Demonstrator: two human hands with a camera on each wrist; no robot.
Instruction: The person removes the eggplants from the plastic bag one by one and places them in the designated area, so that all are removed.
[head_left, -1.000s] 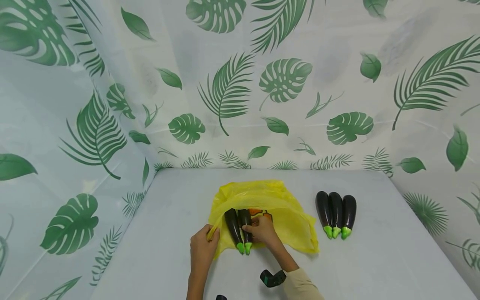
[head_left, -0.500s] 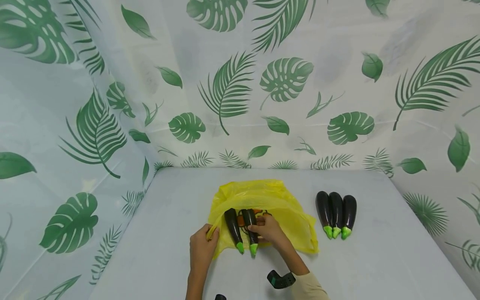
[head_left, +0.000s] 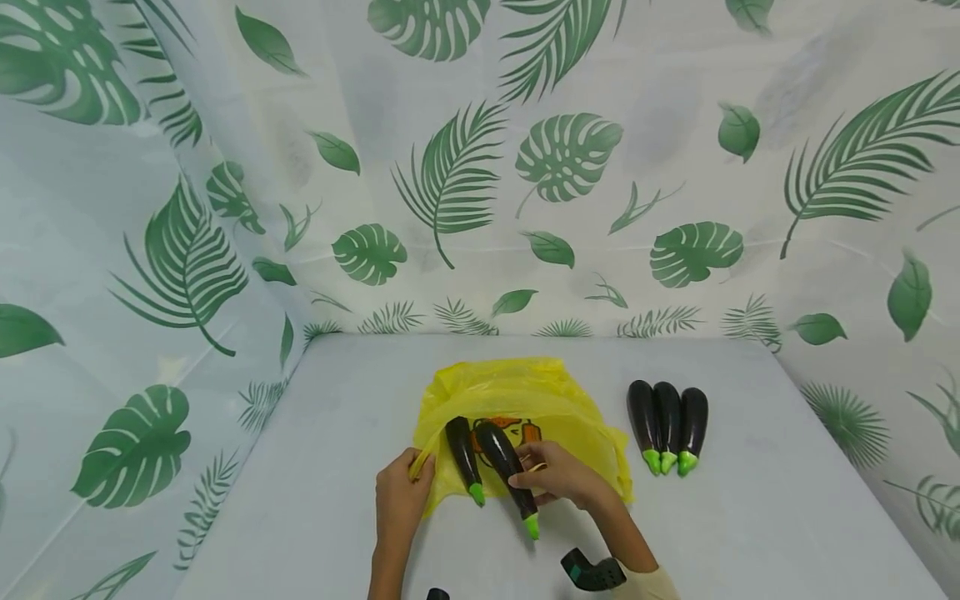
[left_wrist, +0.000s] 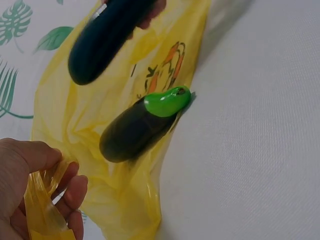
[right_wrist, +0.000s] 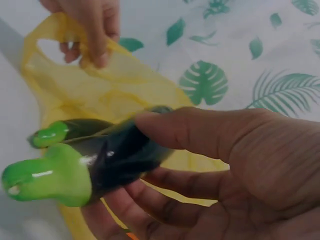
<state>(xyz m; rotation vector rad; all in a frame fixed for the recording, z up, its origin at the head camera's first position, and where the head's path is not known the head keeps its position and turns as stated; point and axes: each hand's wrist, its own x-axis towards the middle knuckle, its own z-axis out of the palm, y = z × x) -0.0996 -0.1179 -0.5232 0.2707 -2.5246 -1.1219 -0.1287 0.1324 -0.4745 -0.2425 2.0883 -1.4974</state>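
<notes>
My left hand [head_left: 403, 492] pinches the handle of a yellow plastic bag [head_left: 495, 383], holding its mouth raised. In my right hand [head_left: 562, 473] is a dark purple eggplant [head_left: 504, 457] with a bright green stem end, gripped between thumb and fingers; in the right wrist view the held eggplant [right_wrist: 125, 160] has its green end toward the left. A second eggplant [head_left: 463, 454] lies in the bag's mouth, green end toward me; the left wrist view shows this lying eggplant [left_wrist: 137, 131] on the yellow plastic. An orange and black print [head_left: 525, 430] shows on the bag.
Three more eggplants [head_left: 667, 427] lie side by side on the white table [head_left: 750, 533], right of the bag. A leaf-patterned sheet [head_left: 555, 250] stands behind the table and along its sides. A black device [head_left: 592, 572] sits at my right wrist.
My right hand has drawn its eggplant to the right and toward me, away from the one lying in the bag. My left hand keeps its grip on the bag, nearly unmoved.
</notes>
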